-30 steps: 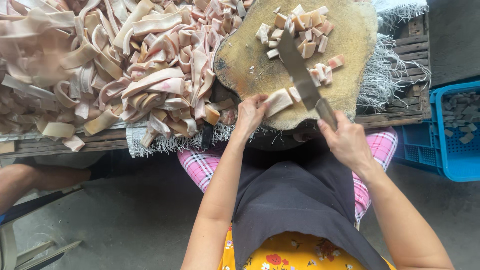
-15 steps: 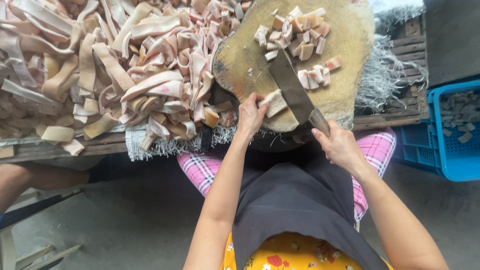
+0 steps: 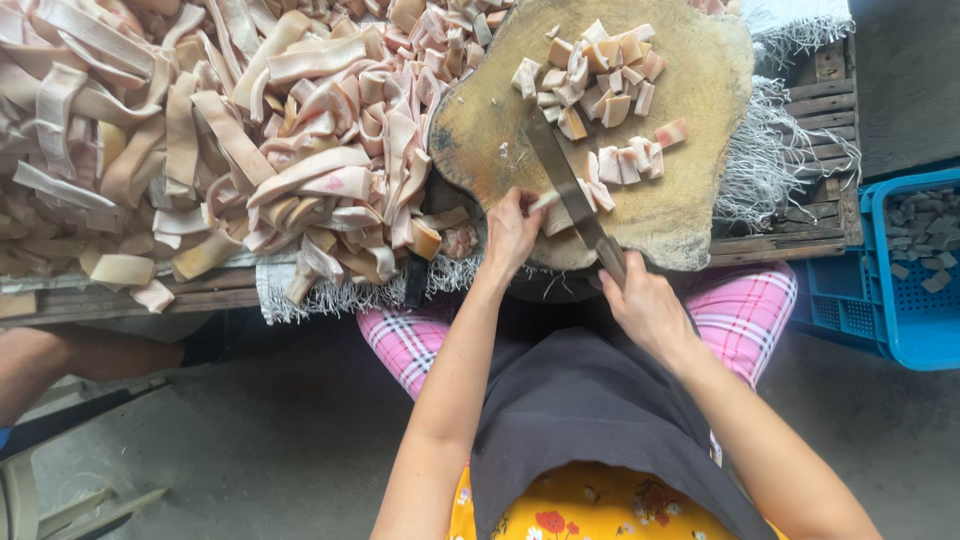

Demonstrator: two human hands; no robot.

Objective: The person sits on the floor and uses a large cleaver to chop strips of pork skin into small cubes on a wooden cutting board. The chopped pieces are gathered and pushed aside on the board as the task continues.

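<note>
A round wooden chopping block [image 3: 690, 190] lies on the bench in front of me. My right hand [image 3: 645, 305] grips the handle of a long knife [image 3: 560, 180] whose blade lies across the block. My left hand [image 3: 512, 232] pins a pale pink strip of meat [image 3: 560, 215] against the blade at the block's near edge. Several cut cubes of meat [image 3: 600, 70] are heaped at the block's far side, with more beside the blade.
A large heap of long pale meat strips [image 3: 220, 130] covers the bench to the left. A blue plastic crate [image 3: 905, 270] holding cut pieces stands at the right. Another person's arm [image 3: 70, 355] shows at the lower left. A frayed white cloth [image 3: 780, 150] hangs under the block.
The view has shifted slightly. The knife has cut further along the strip, and my left hand has slid closer to the blade while holding the shortened piece.
</note>
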